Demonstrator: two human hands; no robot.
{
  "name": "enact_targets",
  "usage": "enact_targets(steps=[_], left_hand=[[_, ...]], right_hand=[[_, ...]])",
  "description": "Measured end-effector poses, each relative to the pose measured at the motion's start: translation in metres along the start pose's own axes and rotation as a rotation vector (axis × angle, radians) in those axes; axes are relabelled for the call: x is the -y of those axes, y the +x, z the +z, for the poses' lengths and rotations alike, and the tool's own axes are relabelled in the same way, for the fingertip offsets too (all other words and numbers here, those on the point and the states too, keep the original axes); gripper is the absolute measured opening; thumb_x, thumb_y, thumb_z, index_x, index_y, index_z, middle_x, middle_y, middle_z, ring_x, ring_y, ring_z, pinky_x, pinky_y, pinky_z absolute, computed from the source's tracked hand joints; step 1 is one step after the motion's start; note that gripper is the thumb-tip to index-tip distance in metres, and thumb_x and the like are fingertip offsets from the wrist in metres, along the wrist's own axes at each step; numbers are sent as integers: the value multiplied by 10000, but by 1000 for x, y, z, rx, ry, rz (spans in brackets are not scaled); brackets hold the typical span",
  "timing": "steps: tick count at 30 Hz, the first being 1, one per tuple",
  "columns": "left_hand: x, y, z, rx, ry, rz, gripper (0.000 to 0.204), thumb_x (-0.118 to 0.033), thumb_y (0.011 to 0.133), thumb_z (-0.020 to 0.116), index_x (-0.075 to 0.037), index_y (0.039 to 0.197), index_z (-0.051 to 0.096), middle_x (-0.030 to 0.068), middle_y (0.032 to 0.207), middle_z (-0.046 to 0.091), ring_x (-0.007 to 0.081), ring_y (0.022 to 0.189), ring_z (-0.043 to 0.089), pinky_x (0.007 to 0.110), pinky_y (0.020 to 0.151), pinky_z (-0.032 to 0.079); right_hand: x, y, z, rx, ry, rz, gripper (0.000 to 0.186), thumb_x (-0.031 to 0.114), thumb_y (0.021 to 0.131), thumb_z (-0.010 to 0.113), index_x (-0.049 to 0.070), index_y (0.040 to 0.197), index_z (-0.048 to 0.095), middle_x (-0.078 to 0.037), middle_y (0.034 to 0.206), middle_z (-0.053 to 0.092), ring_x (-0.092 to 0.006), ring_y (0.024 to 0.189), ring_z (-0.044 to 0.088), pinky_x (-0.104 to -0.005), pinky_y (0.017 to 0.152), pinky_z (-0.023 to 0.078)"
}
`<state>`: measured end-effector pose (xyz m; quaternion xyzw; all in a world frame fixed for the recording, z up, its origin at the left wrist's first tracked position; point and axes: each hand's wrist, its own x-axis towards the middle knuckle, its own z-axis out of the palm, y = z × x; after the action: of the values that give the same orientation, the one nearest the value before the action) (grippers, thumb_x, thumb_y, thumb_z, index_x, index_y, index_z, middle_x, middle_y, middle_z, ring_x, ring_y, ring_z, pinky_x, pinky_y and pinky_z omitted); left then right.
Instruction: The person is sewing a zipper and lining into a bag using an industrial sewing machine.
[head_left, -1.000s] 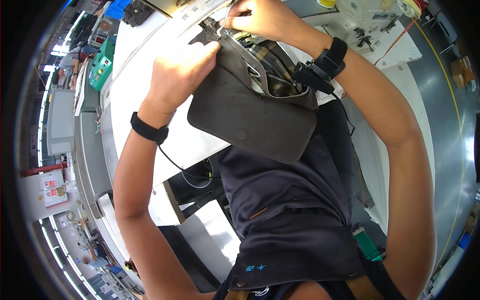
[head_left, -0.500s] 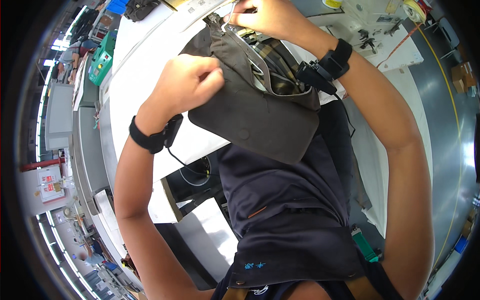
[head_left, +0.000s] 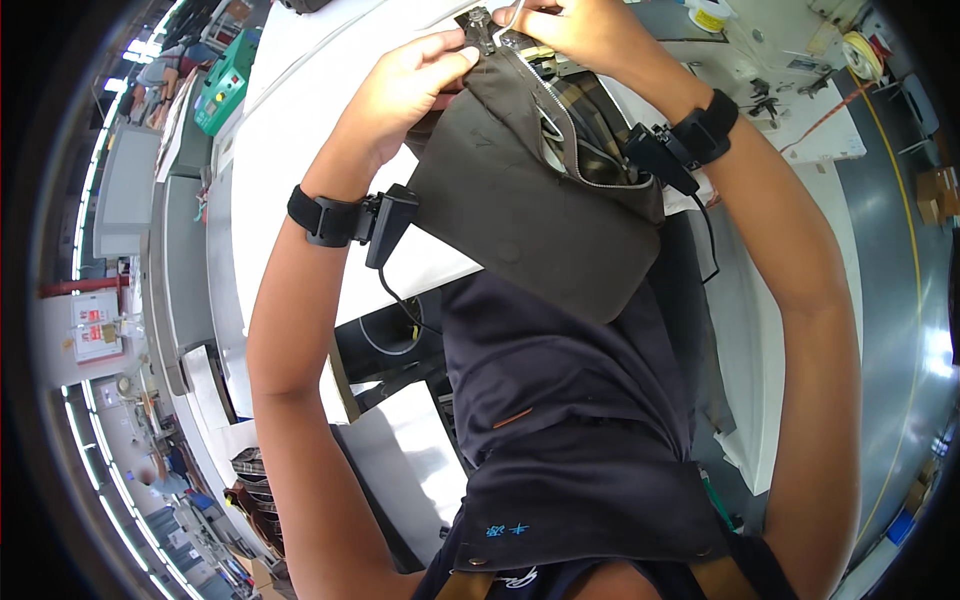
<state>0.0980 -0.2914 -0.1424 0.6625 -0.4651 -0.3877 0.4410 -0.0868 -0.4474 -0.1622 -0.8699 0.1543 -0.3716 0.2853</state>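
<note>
My left hand (head_left: pixel 410 95) grips the upper left edge of a dark grey bag (head_left: pixel 530 220) with a flap and a round mark on it. The bag's zipper (head_left: pixel 560 120) is open, showing a plaid lining (head_left: pixel 590 105) inside. At the bag's top, beside a thin white strip (head_left: pixel 505 32) and a dark bunched end of the zipper, my right hand (head_left: pixel 550 22) has its fingers curled; what they pinch is hard to make out. Both wrists wear black straps with small devices and cables.
A white worktable (head_left: pixel 280 180) lies under the bag. At right stand machine parts (head_left: pixel 760 75), a yellow-white tub (head_left: pixel 705 15) and a cord roll (head_left: pixel 860 55). A green machine (head_left: pixel 222 80) is at left. Other people (head_left: pixel 120 70) work at the far left.
My left hand loosened, dropped slightly, then moved back up and right onto the bag's top edge. The bag and my right hand now appear further right in the picture.
</note>
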Motion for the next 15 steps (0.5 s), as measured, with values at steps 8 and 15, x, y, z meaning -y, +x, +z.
enact_targets(steps=[8, 15], left_hand=[[13, 12, -10, 89, -195, -82, 470, -171, 991, 730, -19, 1412, 588, -26, 1097, 689, 52, 956, 626, 230, 883, 506], [28, 14, -12, 24, -258, -20, 426, -147, 981, 722, -15, 1364, 589, -54, 1034, 630, 39, 951, 600, 213, 847, 471]], right_hand=[[7, -3, 2, -108, 31, -73, 179, 162, 876, 741, -15, 872, 760, -217, 811, 722, -378, 743, 712, -421, 676, 534], [4, -5, 12, -209, 3, -148, 167, 131, 832, 750, -33, 855, 728, -230, 846, 708, -406, 789, 690, -450, 718, 536]])
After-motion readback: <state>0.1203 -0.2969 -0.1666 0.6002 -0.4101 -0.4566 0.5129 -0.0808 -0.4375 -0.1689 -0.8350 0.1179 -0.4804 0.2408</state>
